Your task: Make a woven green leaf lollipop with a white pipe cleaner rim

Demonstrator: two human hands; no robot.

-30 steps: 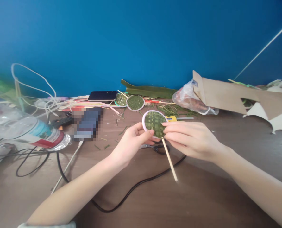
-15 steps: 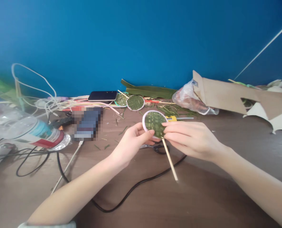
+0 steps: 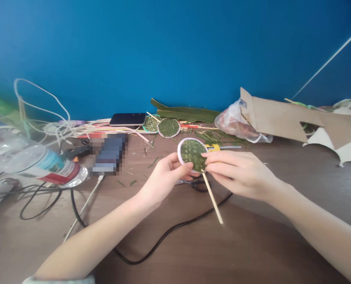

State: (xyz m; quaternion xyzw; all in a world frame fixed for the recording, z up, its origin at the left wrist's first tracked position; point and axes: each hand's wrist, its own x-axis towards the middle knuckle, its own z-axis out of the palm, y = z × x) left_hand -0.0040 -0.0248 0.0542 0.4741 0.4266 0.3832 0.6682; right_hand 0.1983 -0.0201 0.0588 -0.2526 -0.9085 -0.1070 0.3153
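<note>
Between my hands is a small round fan (image 3: 191,152) woven from green leaf strips, with a pale lilac rim and a thin wooden stick handle (image 3: 213,199) slanting down to the right. My left hand (image 3: 169,175) pinches the fan's lower left edge, thumb on the front. On the right edge, the closed fingers of my right hand (image 3: 240,173) grip the rim just above the stick; its thumb is hidden. Scissors with dark handles (image 3: 199,185) lie behind and below the fan, partly covered. A yellow tool (image 3: 213,148) shows just past my right fingers.
Two similar round fans (image 3: 168,128) rest by the wall near a long green leaf (image 3: 187,113) and leaf scraps. Phones (image 3: 127,119), cables and a plastic bottle (image 3: 54,165) occupy the left. Cut cardboard (image 3: 281,116) and a plastic bag (image 3: 234,120) lie right. A black cable (image 3: 163,240) crosses the front.
Almost nothing differs. The fan and my right hand have shifted very slightly to the right, and the stick's lower end has swung a little the same way.
</note>
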